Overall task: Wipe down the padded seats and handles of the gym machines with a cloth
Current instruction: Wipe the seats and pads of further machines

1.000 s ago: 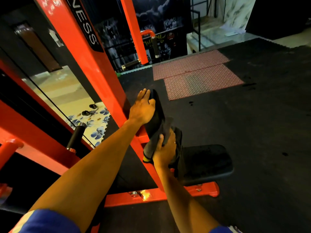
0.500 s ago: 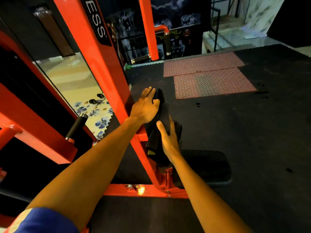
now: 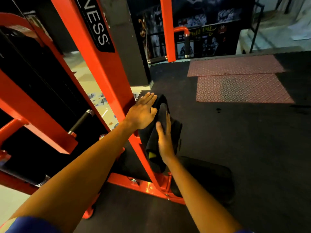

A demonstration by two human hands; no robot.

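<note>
A dark cloth (image 3: 154, 143) with a small yellow patch lies against the black upright back pad (image 3: 176, 130) of an orange gym machine. My right hand (image 3: 164, 137) presses flat on the cloth with straight fingers pointing up. My left hand (image 3: 143, 113) rests with straight fingers on the top of the pad, thumb against its edge. Below the pad sits the black padded seat (image 3: 210, 174).
The orange slanted frame post (image 3: 101, 68) stands right beside my left arm. A black roller handle (image 3: 80, 121) sticks out at the left. Another orange post with black handles (image 3: 186, 44) stands further back. Dark rubber flooring with red patterned mats (image 3: 239, 88) spreads to the right.
My right hand has slid up the back pad with the cloth, its fingers going from curled to flat. The left hand stays at the pad's top. The view moved closer.
</note>
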